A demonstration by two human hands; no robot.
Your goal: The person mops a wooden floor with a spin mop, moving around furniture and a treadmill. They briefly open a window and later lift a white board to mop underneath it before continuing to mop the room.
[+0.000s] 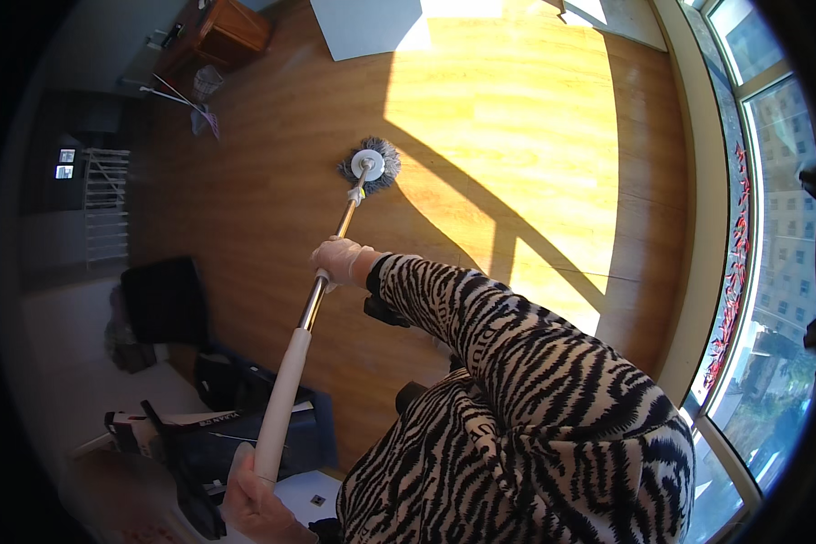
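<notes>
A spin mop with a metal pole (pixel 311 303) stretches diagonally across the view. My right hand (pixel 340 260), in a clear thin glove, is closed around the middle of the pole. Lower down, my left hand (pixel 258 500), also gloved, grips the end of the white handle sleeve (pixel 283 401). The round mop head, with grey strands (pixel 384 151) around a white disc (pixel 367 165), rests on the wood-look floor (pixel 265 170), beside the edge of a sunlit patch. My zebra-patterned sleeve (pixel 517 333) covers part of the floor.
Windows (pixel 782 204) and a sill with red decorations (pixel 734 272) line the right side. At left are a black chair (pixel 164 299), a white rack (pixel 107 204), a wire basket (pixel 207 81) and a broom (pixel 177 97). A wooden cabinet (pixel 233 32) stands at upper left.
</notes>
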